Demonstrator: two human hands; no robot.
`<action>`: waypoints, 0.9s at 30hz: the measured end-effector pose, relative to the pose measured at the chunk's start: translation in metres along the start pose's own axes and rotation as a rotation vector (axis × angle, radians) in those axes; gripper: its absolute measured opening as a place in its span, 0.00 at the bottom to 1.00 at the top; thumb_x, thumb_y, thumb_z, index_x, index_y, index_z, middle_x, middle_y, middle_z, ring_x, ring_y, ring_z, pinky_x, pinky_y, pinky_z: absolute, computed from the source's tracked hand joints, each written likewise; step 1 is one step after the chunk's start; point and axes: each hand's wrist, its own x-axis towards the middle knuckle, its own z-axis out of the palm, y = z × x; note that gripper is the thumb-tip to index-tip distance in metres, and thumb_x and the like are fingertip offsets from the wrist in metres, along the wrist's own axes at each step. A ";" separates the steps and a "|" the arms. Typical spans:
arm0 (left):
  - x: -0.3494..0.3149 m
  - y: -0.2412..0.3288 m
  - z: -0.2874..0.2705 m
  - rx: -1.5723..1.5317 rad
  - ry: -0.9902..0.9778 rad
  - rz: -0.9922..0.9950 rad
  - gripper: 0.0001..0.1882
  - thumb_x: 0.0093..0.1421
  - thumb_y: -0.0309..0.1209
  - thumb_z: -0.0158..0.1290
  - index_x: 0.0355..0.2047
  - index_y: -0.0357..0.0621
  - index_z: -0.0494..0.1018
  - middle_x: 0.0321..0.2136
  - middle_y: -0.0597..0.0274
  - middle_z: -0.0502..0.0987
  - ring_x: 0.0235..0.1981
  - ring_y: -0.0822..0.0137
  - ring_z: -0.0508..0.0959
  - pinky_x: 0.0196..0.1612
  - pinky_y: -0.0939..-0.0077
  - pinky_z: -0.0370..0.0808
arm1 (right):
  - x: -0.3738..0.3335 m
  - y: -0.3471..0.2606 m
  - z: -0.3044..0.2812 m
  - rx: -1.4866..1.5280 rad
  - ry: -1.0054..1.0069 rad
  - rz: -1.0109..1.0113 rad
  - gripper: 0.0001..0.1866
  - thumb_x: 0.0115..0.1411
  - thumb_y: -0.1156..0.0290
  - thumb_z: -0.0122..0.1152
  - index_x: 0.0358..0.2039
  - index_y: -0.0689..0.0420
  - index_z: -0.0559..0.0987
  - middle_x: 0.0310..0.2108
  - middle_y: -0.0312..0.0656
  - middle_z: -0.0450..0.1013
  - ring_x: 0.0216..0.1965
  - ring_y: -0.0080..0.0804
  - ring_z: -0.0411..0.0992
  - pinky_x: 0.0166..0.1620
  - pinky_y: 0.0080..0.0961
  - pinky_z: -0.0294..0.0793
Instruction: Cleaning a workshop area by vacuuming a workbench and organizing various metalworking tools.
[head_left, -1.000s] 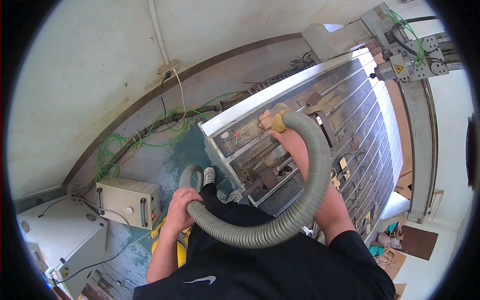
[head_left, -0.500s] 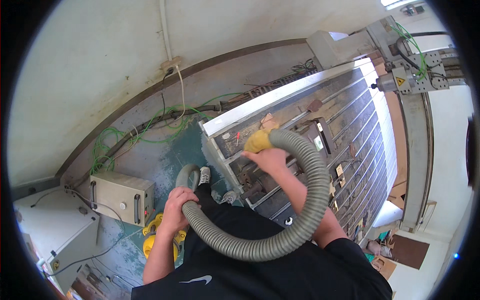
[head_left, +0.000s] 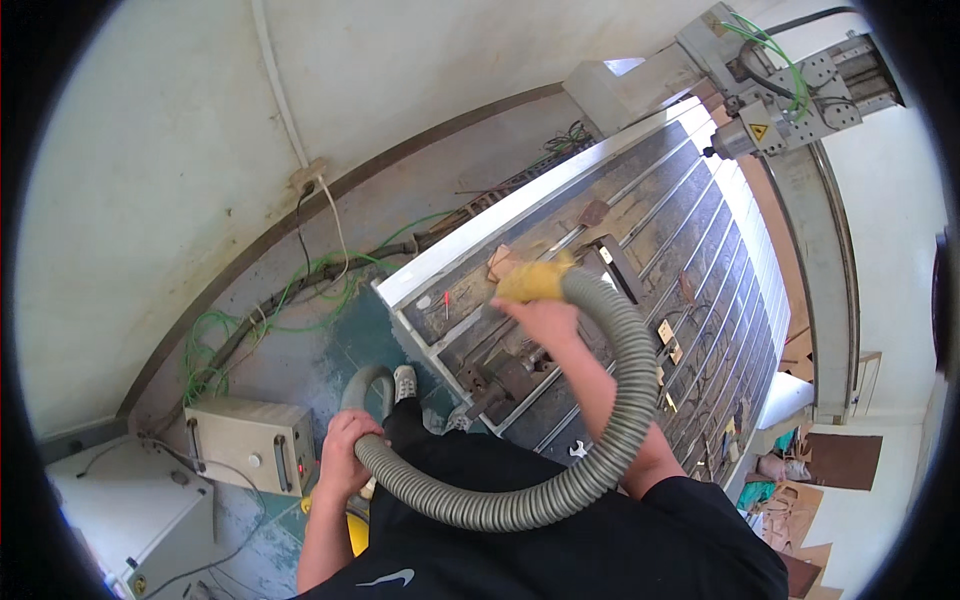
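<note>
A thick grey ribbed hose [head_left: 560, 506] loops across the front of my body and up over the slotted machine table. My left hand [head_left: 347, 442] is closed around its lower stretch, near where the hose bends down toward my feet. At the other end is a yellow nozzle [head_left: 540, 281], slightly blurred, with my right hand [head_left: 546, 328] closed around it. The nozzle is held over the table's near left part, beside a small tan wood piece [head_left: 502, 263]. Below the right hand is a dark metal vise-like clamp [head_left: 510, 378]; the forearm and hose hide parts of the table.
A slotted table [head_left: 640, 215] with a white edge rail [head_left: 540, 195] fills the middle. A spindle head [head_left: 745, 132] hangs at its far right. An open-ended wrench [head_left: 578, 449] lies near me. A metal box [head_left: 250, 445], green cables [head_left: 205, 340] and a yellow object [head_left: 357, 532] are on the floor at left.
The view has shifted, moving the table leftward in the picture. My right hand has moved the nozzle rightward across the table, past the wood piece. Both hands keep hold of the hose.
</note>
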 end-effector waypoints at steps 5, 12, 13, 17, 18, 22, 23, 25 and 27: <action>0.010 0.006 0.003 0.033 0.013 0.060 0.16 0.35 0.25 0.63 0.26 0.43 0.70 0.28 0.58 0.71 0.35 0.56 0.72 0.39 0.66 0.69 | -0.001 0.026 -0.020 0.377 0.377 0.024 0.35 0.48 0.38 0.55 0.46 0.54 0.74 0.48 0.44 0.70 0.53 0.39 0.64 0.56 0.31 0.58; 0.005 0.002 0.002 0.008 0.030 0.041 0.16 0.35 0.25 0.63 0.26 0.43 0.70 0.28 0.59 0.71 0.35 0.56 0.72 0.40 0.67 0.68 | 0.018 -0.005 0.016 0.195 0.275 0.021 0.40 0.45 0.36 0.56 0.51 0.54 0.70 0.53 0.46 0.64 0.57 0.44 0.57 0.58 0.40 0.51; 0.006 0.002 0.003 0.008 0.031 0.059 0.16 0.35 0.25 0.63 0.26 0.43 0.70 0.28 0.59 0.71 0.35 0.56 0.72 0.40 0.67 0.68 | 0.019 -0.004 0.019 0.198 0.253 0.032 0.41 0.45 0.34 0.54 0.51 0.54 0.70 0.53 0.46 0.64 0.57 0.44 0.57 0.59 0.40 0.50; 0.005 0.003 0.002 0.013 0.022 0.027 0.14 0.37 0.26 0.62 0.26 0.45 0.71 0.28 0.60 0.71 0.35 0.56 0.72 0.43 0.65 0.66 | 0.022 -0.011 0.025 0.070 0.268 0.015 0.43 0.45 0.31 0.50 0.52 0.54 0.69 0.52 0.46 0.65 0.55 0.43 0.60 0.56 0.38 0.55; 0.004 0.002 0.000 0.005 0.027 0.007 0.14 0.38 0.26 0.62 0.26 0.45 0.71 0.28 0.60 0.71 0.35 0.56 0.72 0.43 0.65 0.66 | 0.023 -0.013 0.022 0.075 0.224 0.002 0.43 0.45 0.31 0.49 0.51 0.54 0.70 0.50 0.47 0.67 0.53 0.42 0.63 0.55 0.37 0.59; 0.008 0.002 -0.002 -0.031 0.017 -0.009 0.14 0.38 0.26 0.62 0.26 0.45 0.71 0.28 0.60 0.71 0.36 0.56 0.72 0.43 0.65 0.66 | 0.023 -0.007 0.023 0.124 0.310 -0.078 0.43 0.45 0.29 0.48 0.48 0.54 0.73 0.43 0.47 0.72 0.45 0.40 0.70 0.49 0.33 0.66; 0.010 0.003 -0.001 -0.033 0.012 -0.005 0.14 0.38 0.26 0.62 0.26 0.45 0.71 0.28 0.60 0.71 0.36 0.56 0.72 0.43 0.65 0.66 | 0.023 -0.006 0.026 0.127 0.313 -0.072 0.43 0.45 0.29 0.48 0.48 0.54 0.73 0.43 0.47 0.72 0.45 0.40 0.70 0.49 0.33 0.66; 0.011 0.004 0.000 -0.015 0.008 0.010 0.13 0.38 0.26 0.62 0.26 0.45 0.70 0.29 0.60 0.71 0.36 0.56 0.72 0.43 0.66 0.66 | 0.021 -0.012 0.032 -0.012 0.332 -0.022 0.41 0.45 0.30 0.48 0.46 0.54 0.74 0.41 0.45 0.73 0.46 0.40 0.70 0.49 0.33 0.65; 0.010 0.002 0.000 0.009 0.018 0.030 0.15 0.37 0.25 0.62 0.26 0.44 0.70 0.28 0.59 0.71 0.35 0.56 0.72 0.41 0.66 0.68 | 0.018 -0.018 0.028 0.042 0.230 0.003 0.41 0.45 0.30 0.49 0.47 0.53 0.74 0.43 0.45 0.72 0.47 0.40 0.69 0.50 0.34 0.65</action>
